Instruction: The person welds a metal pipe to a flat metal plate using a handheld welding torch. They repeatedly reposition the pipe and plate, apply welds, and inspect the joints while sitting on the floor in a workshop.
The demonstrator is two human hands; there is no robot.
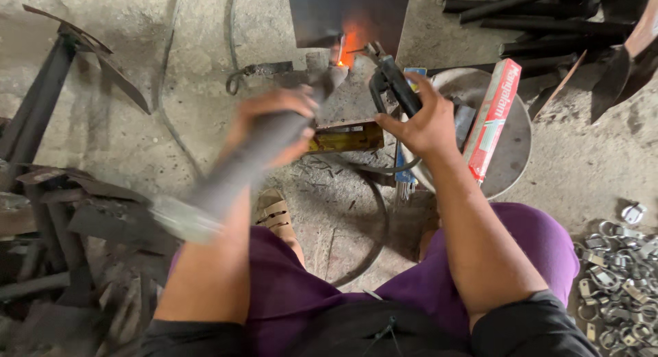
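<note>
Purple-trousered knees (521,240) fill the bottom of the view, with both forearms reaching up from them. At the left hand (271,124) the grip is wrapped tight round a grey metal pipe (240,162), which is blurred and slants from 8 o'clock up toward 1 o'clock; its far end meets a dark steel plate (343,14) where an orange glow (351,45) shows. At the right hand (425,120) the grip is pressed together round a black welding electrode holder (391,83), its tip just beside the glow. Below the pipe's far end lies a yellow flat box (346,138) on the concrete floor (192,69). Outward at 3 o'clock, a red carton (492,117) leans across the rim of a round metal pan (514,151). Scrap iron (62,213) crowds the 9 o'clock edge, metal clamps (617,275) heap at 4 o'clock, and dark rods (534,14) lie at 1 o'clock. Bare floor shows at 11 o'clock, crossed by a thin cable (168,90).
</note>
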